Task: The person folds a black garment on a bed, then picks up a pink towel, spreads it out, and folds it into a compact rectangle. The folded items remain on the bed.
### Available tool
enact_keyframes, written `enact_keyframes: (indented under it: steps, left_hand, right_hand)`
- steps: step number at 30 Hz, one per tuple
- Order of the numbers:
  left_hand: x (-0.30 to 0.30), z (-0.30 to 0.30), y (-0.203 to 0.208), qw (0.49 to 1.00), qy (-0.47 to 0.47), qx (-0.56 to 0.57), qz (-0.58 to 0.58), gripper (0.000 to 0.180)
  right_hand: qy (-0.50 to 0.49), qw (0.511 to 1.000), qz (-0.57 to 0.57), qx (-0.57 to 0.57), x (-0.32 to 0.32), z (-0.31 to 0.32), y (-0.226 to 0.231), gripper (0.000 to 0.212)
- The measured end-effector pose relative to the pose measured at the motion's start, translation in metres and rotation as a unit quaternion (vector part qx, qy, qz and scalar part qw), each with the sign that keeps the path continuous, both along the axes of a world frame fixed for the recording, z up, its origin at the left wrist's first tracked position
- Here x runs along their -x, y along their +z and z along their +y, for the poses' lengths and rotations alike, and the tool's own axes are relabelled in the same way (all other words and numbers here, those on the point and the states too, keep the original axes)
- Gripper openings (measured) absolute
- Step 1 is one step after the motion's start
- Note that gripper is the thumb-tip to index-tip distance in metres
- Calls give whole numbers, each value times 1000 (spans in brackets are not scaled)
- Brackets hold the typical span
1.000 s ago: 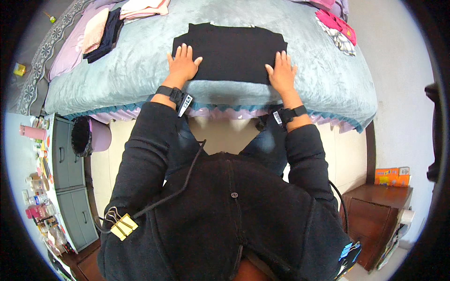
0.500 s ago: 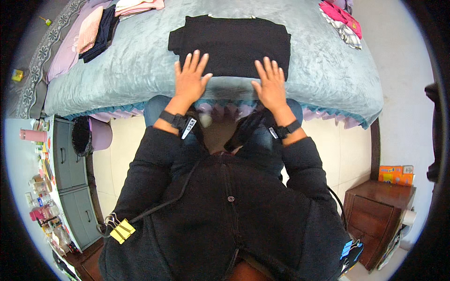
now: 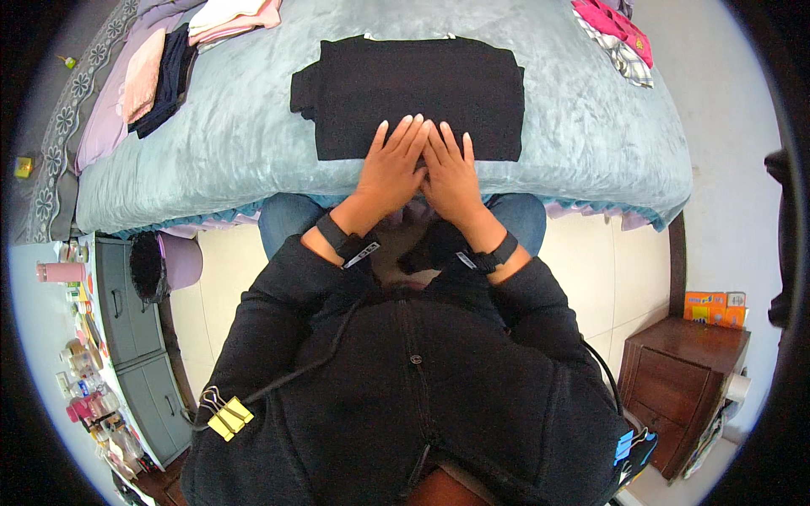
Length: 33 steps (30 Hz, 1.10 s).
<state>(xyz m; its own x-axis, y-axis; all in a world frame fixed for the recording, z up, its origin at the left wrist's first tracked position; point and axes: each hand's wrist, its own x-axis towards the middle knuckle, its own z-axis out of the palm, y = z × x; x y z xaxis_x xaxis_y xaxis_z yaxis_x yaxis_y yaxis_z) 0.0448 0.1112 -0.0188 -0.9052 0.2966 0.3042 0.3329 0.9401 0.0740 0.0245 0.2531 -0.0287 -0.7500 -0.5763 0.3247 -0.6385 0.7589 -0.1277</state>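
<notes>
A black folded garment (image 3: 413, 88) lies flat on the pale blue-green bedspread (image 3: 253, 143), near the bed's front edge. My left hand (image 3: 394, 164) rests flat on the garment's near edge, fingers spread and pointing away from me. My right hand (image 3: 451, 173) lies flat right beside it, the two hands touching at the middle of the garment's near edge. Neither hand grips anything. Both wrists carry dark bands.
Folded pink, white and dark clothes (image 3: 160, 72) lie at the bed's far left; a pink and checked pile (image 3: 616, 34) sits far right. A grey drawer unit (image 3: 126, 337) with small bottles stands at left, a wooden nightstand (image 3: 683, 379) at right.
Both hands slid from the garment's outer corners toward each other and now meet at its middle. The view has moved closer to the bed.
</notes>
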Motion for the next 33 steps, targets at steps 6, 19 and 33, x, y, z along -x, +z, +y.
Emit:
enact_keyframes:
  steps: [6,19,33]
  left_hand:
    - [-18,-48,-11,1000,7,-18,-9,75]
    - [-2,-50,29,988,51,-92,113,60]
    - [24,-83,-12,988,149,-11,36,68]
  right_hand:
    - [-14,999,-32,11,5,47,-2,73]
    - [-43,991,71,108,31,41,24,54]
    - [-133,989,55,34,76,68,-9,56]
